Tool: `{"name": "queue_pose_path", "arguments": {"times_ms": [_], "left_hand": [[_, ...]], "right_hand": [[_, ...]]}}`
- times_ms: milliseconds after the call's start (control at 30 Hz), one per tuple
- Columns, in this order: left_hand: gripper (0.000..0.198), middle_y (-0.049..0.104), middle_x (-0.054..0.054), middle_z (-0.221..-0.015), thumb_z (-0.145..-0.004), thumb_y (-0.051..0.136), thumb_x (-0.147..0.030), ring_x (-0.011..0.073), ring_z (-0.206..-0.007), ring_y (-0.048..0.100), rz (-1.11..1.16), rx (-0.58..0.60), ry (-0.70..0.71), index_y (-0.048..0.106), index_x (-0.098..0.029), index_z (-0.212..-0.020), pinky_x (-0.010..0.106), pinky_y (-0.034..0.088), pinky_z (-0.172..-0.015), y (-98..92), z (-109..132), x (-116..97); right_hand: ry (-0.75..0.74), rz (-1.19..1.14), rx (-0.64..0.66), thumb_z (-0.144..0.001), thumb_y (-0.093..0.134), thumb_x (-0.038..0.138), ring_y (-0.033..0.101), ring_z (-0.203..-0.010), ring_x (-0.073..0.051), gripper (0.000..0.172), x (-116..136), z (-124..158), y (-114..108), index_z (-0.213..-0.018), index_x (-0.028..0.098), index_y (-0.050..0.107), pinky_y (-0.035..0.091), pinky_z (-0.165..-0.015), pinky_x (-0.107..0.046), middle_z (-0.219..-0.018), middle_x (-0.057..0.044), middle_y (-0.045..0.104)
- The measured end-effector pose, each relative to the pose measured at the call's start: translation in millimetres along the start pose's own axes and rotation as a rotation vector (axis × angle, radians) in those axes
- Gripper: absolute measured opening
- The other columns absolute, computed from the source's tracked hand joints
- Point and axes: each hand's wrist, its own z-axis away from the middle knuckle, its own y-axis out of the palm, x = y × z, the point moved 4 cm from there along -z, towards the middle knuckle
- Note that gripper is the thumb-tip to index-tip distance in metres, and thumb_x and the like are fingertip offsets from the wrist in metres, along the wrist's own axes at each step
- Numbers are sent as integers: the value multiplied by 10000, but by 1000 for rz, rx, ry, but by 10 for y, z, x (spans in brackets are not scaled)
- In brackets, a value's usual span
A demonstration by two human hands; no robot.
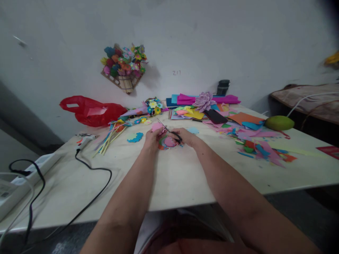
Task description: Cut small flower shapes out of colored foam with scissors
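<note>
Near the middle of the table, my left hand [153, 137] pinches a small pink paper piece [156, 126]. My right hand [184, 137] is closed round the black handles of a pair of scissors [169, 131], whose blades point up and left beside the pink paper. Whether the blades touch the paper I cannot tell. Just below the hands lie round coloured paper pieces [169, 142], with a pink one on top. A blue scalloped paper piece [135, 137] rests left of my left hand, and a pale blue disc [192, 130] lies beyond my right hand.
A glue gun [86, 141] with a black cord lies at left, near a power strip [37, 169]. Behind are a red plastic bag [92, 111], paper flowers [155, 106] and a dark phone [215, 116]. Paper scraps [265, 150] and a green fruit [279, 122] lie at right.
</note>
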Motion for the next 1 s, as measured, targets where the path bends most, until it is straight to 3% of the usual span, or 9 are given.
{"name": "queue_pose_path", "arguments": {"times_ms": [333,533,833,1000], "left_hand": [[160,675,89,-752,-623,702,-114,172,-700,666,-28,-1,-28,620,-101,-759,265,550,-656,-13,-1,5],[139,667,79,-725,-656,685,-146,148,-628,652,-63,28,-14,616,-102,-769,226,538,-585,3,18,-17],[235,672,85,-736,-595,757,-182,136,-582,635,-118,137,-21,620,-100,-767,251,541,-627,13,19,7],[296,618,33,-604,-541,796,-237,89,-468,556,-194,143,-18,596,-118,-723,204,474,-498,3,30,-23]], "right_hand": [[-17,-48,38,-765,563,395,387,-356,-54,284,-37,-2,-14,-639,152,487,253,-330,-175,-455,38,483],[-20,-69,81,-758,596,407,427,-367,-55,278,-70,-7,-47,-698,145,522,258,-303,-168,-509,27,519],[-9,-82,52,-818,542,445,437,-354,-49,314,-76,14,-115,-750,139,543,269,-309,-166,-534,13,563],[-2,-91,58,-823,546,426,456,-372,-54,299,-82,21,-128,-816,129,582,280,-315,-164,-548,10,569]]}}
